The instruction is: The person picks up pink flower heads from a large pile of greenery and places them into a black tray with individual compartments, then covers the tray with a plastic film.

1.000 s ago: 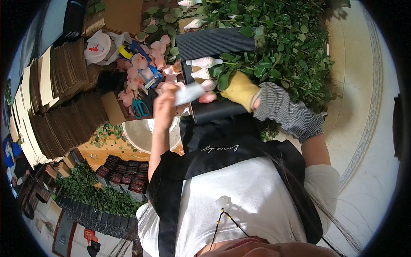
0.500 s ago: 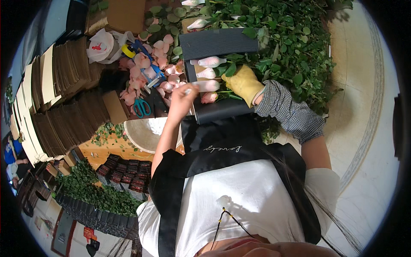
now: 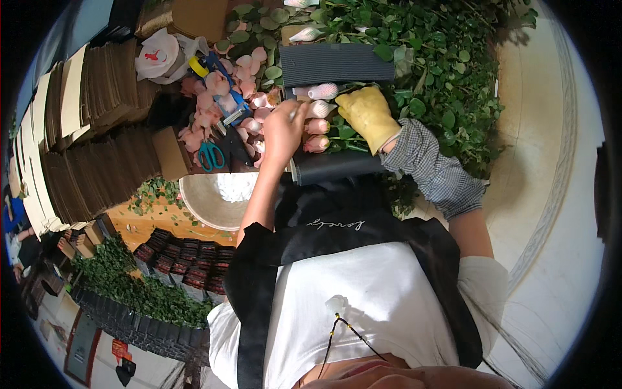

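Note:
My left hand point(image 3: 287, 126) has curled fingers at the narrow end of a white netted rose bud point(image 3: 321, 108). Two bare pink roses point(image 3: 316, 143) lie just below it, and another netted bud point(image 3: 323, 91) lies above. My right hand point(image 3: 366, 117), in a yellow glove with a checked sleeve cover, has bent fingers at the stem side of these buds; what they hold is hidden. A ridged dark pad point(image 3: 337, 65) lies above the row, and a black roll or padded edge point(image 3: 337, 166) below.
Loose pink petals point(image 3: 214, 97), teal scissors point(image 3: 209, 155) and stacked cardboard point(image 3: 97, 181) are at left. A bowl of white pieces point(image 3: 197, 201) stands below. Dense rose foliage point(image 3: 440, 65) fills the upper right. A co-worker's arm point(image 3: 23, 240) shows at the far left.
My left hand has moved up the row, and a rose that was inside white netting now shows bare pink petals. My gloved right hand has also shifted upward.

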`<state>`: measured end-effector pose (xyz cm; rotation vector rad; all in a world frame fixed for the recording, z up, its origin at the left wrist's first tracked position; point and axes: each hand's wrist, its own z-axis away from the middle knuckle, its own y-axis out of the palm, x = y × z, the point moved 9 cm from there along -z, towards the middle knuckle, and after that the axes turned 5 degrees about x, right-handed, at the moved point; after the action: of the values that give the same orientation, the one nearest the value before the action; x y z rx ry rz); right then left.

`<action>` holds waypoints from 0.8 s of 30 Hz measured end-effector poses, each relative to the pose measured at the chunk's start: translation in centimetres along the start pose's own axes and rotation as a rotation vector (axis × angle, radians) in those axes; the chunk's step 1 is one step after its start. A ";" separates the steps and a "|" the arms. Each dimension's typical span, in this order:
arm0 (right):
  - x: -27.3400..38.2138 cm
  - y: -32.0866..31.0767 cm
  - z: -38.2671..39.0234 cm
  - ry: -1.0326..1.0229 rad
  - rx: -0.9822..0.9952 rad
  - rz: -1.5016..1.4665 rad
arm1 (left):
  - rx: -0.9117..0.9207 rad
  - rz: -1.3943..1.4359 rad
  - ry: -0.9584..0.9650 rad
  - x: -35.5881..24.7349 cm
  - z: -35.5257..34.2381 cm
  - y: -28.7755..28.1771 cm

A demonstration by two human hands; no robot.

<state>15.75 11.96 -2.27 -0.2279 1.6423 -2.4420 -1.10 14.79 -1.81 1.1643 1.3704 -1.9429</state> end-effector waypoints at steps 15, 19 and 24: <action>1.4 -5.2 0.2 0.045 -0.160 0.089 | 0.000 -0.032 -0.187 1.1 -0.9 0.5; -0.4 -3.6 0.1 0.123 -0.379 -0.206 | -0.135 -0.043 -0.103 0.5 -1.3 0.6; -0.8 -3.2 0.0 0.137 -0.350 -0.064 | -0.374 0.372 -0.052 1.7 2.8 -2.5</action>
<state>16.32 13.34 0.63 -0.1665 2.1503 -2.2414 -4.91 13.30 -1.70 1.0847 1.3084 -1.3799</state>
